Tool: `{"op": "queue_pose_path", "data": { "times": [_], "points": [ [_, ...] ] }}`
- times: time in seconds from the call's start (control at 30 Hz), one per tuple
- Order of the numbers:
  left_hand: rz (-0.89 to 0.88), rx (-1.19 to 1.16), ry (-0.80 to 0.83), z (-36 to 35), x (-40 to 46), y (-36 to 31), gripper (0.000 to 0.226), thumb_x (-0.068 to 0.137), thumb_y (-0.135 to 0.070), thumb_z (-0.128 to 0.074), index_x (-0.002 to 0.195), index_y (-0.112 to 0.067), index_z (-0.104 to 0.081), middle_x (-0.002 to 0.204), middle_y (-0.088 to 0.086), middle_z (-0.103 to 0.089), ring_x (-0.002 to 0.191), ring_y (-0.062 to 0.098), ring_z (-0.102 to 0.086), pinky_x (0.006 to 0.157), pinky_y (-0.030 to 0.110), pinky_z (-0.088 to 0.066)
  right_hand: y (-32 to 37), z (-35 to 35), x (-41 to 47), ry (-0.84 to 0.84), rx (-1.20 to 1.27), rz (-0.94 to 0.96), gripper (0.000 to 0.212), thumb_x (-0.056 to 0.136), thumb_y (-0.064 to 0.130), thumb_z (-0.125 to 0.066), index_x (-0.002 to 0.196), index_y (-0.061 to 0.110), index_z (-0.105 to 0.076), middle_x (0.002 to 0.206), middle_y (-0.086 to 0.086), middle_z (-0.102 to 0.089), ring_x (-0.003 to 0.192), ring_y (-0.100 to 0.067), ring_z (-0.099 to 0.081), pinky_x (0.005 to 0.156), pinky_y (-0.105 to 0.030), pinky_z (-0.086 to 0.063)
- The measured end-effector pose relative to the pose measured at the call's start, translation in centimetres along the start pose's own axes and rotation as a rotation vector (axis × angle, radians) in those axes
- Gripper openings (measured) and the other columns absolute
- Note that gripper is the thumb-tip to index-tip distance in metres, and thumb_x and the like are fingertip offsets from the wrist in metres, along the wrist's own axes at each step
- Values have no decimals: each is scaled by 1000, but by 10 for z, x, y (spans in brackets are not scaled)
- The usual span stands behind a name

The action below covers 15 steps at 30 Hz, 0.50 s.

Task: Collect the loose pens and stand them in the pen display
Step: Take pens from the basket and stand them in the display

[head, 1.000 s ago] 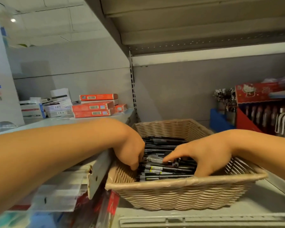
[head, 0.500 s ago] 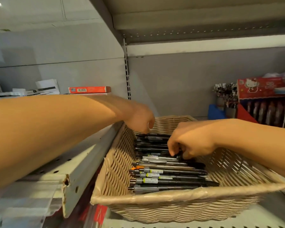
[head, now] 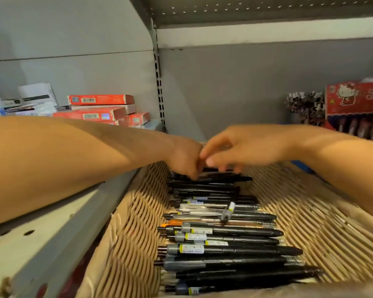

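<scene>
Hands (head: 186, 155) (head: 239, 149) touching, over basket (head: 310, 222) pens (head: 224, 231)

Two bare forearms reach forward from the lower corners and meet near the middle. The left hand (head: 184, 160) is turned knuckles-up, its fingers curled downward into a loose fist. The right hand (head: 235, 150) comes in from the right, palm down, fingers bent and slightly blurred, its fingertips (head: 210, 161) touching the left hand. Whether either hand holds anything cannot be told.
</scene>
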<state>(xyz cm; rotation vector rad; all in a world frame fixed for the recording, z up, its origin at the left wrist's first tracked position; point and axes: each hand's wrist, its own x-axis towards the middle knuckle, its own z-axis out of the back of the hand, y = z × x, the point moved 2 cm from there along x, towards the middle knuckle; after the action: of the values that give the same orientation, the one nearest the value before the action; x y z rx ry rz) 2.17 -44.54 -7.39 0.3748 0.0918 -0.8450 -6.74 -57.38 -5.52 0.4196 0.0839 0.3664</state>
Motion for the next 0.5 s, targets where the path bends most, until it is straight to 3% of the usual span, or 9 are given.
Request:
{"op": "queue_pose_path", "data": {
  "times": [0.07,0.17,0.3,0.37,0.43,0.5],
  "points": [
    [21,14,44,-4,3,0,10,93,-33,-64,93,-23,-64,85,-11,-61,87,13,-56,79,28,-43,-9,10,2,-108,52,-78,30,100,34,-60,130,30,-62,113,12,-69,94,-5,-72,80,-26,-62],
    [63,25,67,-2,2,3,21,94,-35,-61,105,-19,-68,95,-4,-66,89,15,-58,76,29,-42,-21,10,6,-174,139,-158,33,101,29,-61,134,27,-60,121,4,-66,102,-12,-71,86,-32,-60],
    [48,-131,-250,15,-3,9,12,93,-33,-59,88,-24,-66,83,-6,-65,84,16,-59,66,27,-43,-32,-2,1,-179,1,-171,45,94,31,-70,137,29,-57,125,9,-69,112,-13,-67,101,-33,-52],
    [17,-308,-417,21,-7,12,10,90,-32,-61,89,-27,-69,85,-9,-68,83,11,-62,68,21,-46,-33,-5,-2,-168,-92,-183,54,92,34,-72,142,26,-55,129,11,-68,117,-10,-64,108,-31,-45],
    [-15,-549,-532,24,-10,13,6,88,-29,-66,88,-27,-72,80,-10,-71,77,3,-64,68,22,-51,-34,-6,-2,-164,-95,-180,54,92,39,-71,142,28,-56,126,12,-69,114,-7,-64,107,-30,-44],
    [-82,-766,-595,27,-11,9,4,86,-21,-71,87,-22,-74,75,-7,-73,69,1,-66,65,21,-53,-35,-6,0,-187,-76,-161,40,91,45,-70,129,33,-65,113,14,-72,100,-1,-66,92,-22,-48]
  ]
}}
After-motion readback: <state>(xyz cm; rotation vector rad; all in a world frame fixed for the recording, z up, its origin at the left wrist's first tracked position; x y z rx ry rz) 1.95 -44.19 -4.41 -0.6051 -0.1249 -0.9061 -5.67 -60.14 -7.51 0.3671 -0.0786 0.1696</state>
